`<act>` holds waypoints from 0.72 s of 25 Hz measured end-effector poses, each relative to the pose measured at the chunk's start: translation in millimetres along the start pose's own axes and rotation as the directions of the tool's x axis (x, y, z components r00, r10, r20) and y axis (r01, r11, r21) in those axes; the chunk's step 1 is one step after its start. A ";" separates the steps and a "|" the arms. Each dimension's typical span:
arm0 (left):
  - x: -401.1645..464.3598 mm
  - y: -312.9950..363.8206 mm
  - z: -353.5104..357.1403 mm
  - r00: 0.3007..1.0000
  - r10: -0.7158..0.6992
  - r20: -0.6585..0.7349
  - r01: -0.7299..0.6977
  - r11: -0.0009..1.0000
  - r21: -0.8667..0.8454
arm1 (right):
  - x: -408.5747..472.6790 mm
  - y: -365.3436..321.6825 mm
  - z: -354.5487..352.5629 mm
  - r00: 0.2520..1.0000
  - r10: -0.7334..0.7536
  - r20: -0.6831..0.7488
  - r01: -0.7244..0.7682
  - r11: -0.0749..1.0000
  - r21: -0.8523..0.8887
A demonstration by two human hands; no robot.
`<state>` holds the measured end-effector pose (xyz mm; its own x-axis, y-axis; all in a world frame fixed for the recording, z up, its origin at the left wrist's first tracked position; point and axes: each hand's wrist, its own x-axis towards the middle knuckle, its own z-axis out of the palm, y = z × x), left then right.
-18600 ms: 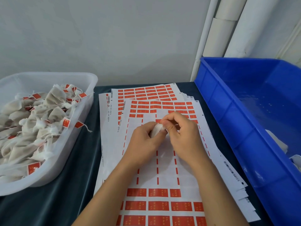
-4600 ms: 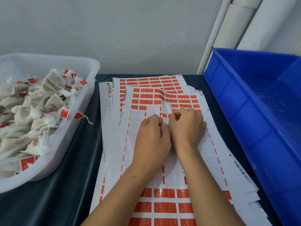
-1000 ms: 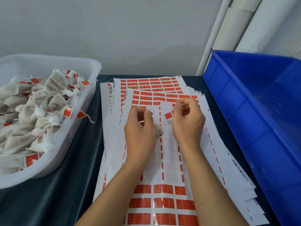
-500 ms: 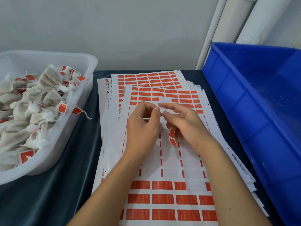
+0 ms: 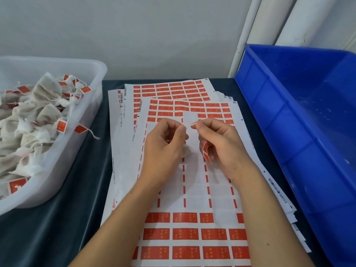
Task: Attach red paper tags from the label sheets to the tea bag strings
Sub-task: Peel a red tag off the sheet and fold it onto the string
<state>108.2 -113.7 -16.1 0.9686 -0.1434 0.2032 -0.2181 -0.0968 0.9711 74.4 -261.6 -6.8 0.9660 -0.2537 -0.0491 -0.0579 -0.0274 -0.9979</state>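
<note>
Both hands are pinching stuff over the label sheets (image 5: 192,189): left hand (image 5: 163,149) has its fingers curled round a white tea bag (image 5: 185,151), thumb and forefinger pressed together up top, probably on the string, though it's too thin to see. Right hand (image 5: 221,143) pinches something tiny at its fingertips, and a peeled red tag (image 5: 206,152) curls off its lower fingers.

Surface is a dark teal cloth-covered table (image 5: 77,218) against a plain grey wall (image 5: 134,31), with white pipes (image 5: 289,20) in the corner behind the sheets.

Compared to half a second ago, the hands have pulled slightly apart, so there's a little gap between the fingertips now; the tag hangs in about the same spot.

Left of the sheets sits a translucent white tub (image 5: 92,78) piled with already tagged tea bags (image 5: 34,116). Right of the sheets is a blue bin (image 5: 269,112); the part of its inside that shows looks bare.
</note>
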 end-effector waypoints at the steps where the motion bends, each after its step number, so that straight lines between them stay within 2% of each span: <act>1: 0.9 -0.1 -1.1 1.000 -0.013 0.009 0.013 1.000 -0.007 | 0.1 0.2 -0.6 1.000 0.006 -0.008 -0.006 1.000 0.012; 5: 7.9 0.4 -10.0 0.983 -0.139 0.117 0.154 0.978 -0.138 | 1.7 0.1 -1.9 1.000 0.024 -0.017 -0.024 1.000 0.019; 8: 9.4 1.5 -13.2 0.960 -0.192 0.204 0.223 0.964 -0.147 | 3.1 1.7 -1.7 1.000 0.023 -0.016 -0.023 0.999 0.036; 14: 11.9 3.4 -16.1 0.918 -0.197 0.345 0.241 0.966 -0.092 | 4.3 2.4 -3.4 0.999 0.032 -0.026 -0.029 0.996 0.079; 18: 11.5 1.4 -17.2 0.916 -0.173 0.363 0.221 0.971 -0.096 | 4.9 3.9 0.9 0.997 0.023 -0.076 -0.020 0.999 0.048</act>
<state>121.0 -98.6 -10.3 0.8810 -0.4722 -0.0272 0.0141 -0.0312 0.9994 79.2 -262.1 -10.9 0.9425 -0.3269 -0.0692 -0.0647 0.0245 -0.9976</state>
